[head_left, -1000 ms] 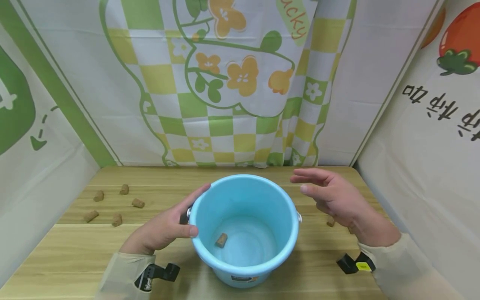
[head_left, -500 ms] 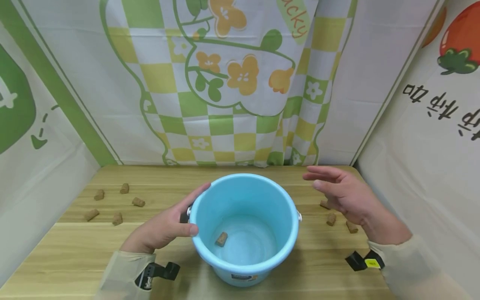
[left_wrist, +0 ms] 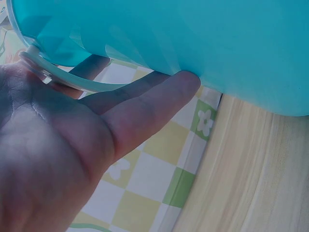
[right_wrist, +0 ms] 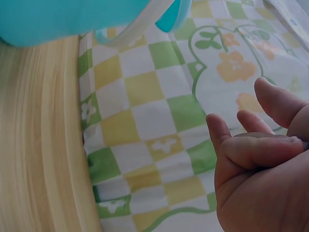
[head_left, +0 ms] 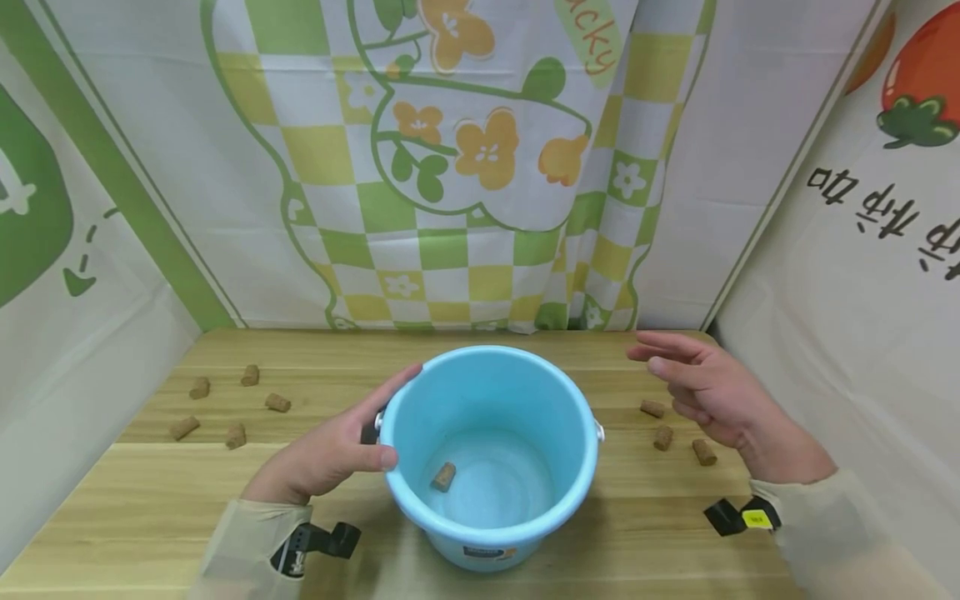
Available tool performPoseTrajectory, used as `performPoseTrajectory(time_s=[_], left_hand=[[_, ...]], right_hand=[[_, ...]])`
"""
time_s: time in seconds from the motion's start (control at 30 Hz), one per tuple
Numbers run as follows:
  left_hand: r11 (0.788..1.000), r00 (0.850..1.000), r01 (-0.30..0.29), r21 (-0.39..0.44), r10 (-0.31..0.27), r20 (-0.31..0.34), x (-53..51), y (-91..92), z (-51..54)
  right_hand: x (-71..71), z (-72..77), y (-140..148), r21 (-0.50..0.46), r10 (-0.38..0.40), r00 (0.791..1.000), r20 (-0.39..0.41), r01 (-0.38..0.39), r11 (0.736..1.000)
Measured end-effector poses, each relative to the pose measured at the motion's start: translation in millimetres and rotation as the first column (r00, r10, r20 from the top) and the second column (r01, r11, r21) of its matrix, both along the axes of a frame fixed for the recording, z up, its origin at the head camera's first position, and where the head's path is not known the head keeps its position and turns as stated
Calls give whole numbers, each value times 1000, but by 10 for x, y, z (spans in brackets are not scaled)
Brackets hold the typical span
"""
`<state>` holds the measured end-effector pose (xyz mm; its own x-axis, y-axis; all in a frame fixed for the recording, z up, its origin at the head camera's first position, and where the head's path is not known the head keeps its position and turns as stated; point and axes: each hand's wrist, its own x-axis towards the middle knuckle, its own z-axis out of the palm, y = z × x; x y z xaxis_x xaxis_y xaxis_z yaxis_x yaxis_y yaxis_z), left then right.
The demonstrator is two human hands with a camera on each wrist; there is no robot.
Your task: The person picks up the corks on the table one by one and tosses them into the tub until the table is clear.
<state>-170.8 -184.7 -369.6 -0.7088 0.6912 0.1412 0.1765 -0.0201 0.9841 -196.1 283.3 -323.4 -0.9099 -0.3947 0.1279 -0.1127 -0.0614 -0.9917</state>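
Observation:
A light blue bucket [head_left: 487, 533] stands upright in the middle of the wooden table, with one cork [head_left: 443, 477] lying on its inside bottom. My left hand [head_left: 330, 454] rests on the bucket's left side, thumb on the rim; in the left wrist view, straight fingers [left_wrist: 154, 108] touch the blue outer wall [left_wrist: 217, 43]. To the right of the bucket my right hand [head_left: 712, 383] hovers, loosely bent and holding nothing, above and behind three corks, among them one cork [head_left: 663, 437]. In the right wrist view the bucket [right_wrist: 72, 17] is apart from my right hand [right_wrist: 260, 169].
Several corks lie at the table's left, including one cork [head_left: 236, 435] nearest the bucket. A checked curtain [head_left: 465, 250] hangs behind the table [head_left: 360, 342], and printed cloth [head_left: 847, 275] stands at the right. The bucket's handle [left_wrist: 79, 79] hangs beside my left hand.
My right hand has moved to the right, away from the bucket, and the three corks on that side have come into full view. My left hand and the bucket have stayed put.

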Motion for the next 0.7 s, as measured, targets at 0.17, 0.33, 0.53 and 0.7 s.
performPoseTrajectory(time_s=[0.17,0.33,0.53,0.7], left_hand=[[1000,1000,-11,-5,11,18,-2,0,-12],[1000,1000,-9,1,9,23,1,-4,-15],[1000,1000,2,12,-2,21,5,4,-2],[1000,1000,3,11,-3,31,-2,-1,-13]], right_hand=[[-29,-65,91,-51,17,1000,25,-16,999],[-58,-135,176,-59,2,998,68,2,998],[-86,-221,279,-44,-21,993,113,26,999],[-106,-274,373,-73,-30,986,166,43,996]])
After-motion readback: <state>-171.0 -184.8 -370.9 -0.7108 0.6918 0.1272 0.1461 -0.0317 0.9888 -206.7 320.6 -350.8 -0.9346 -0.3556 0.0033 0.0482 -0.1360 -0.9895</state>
